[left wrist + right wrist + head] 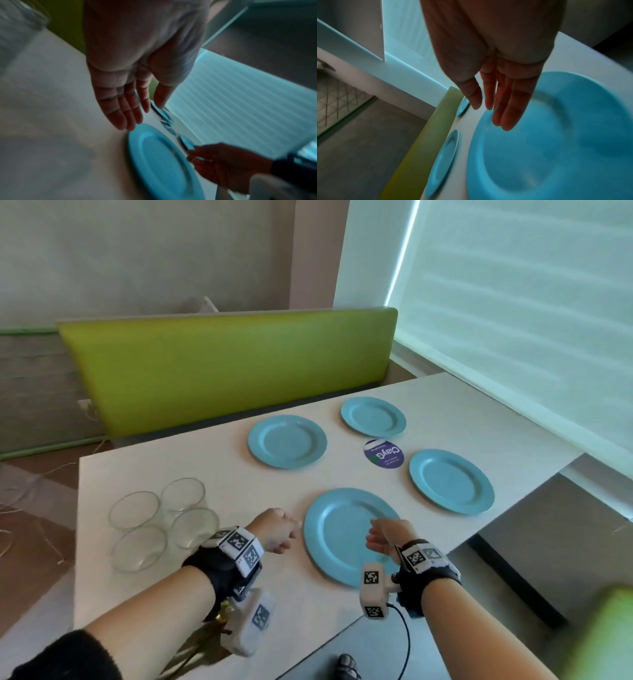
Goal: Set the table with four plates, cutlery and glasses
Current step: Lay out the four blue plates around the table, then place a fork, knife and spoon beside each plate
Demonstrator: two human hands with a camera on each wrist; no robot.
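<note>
Several blue plates lie spread on the white table [212, 474]. The nearest plate [337, 546] [163, 162] [556, 142] sits between my hands. My left hand [286, 530] [132, 119] hovers just left of its rim with straight fingers and holds nothing. My right hand [375, 537] [494, 116] hangs over the plate's right half, fingers straight and empty. Several clear glasses [161, 518] stand grouped to the left of my left hand. Something yellowish [224, 611] shows under my left wrist; I cannot tell what it is.
Other plates lie at far left [287, 441], far right [373, 416] and right [451, 481]. A round purple sticker [383, 454] sits between them. A green bench [222, 364] runs behind the table. The table's right edge drops off beside the right plate.
</note>
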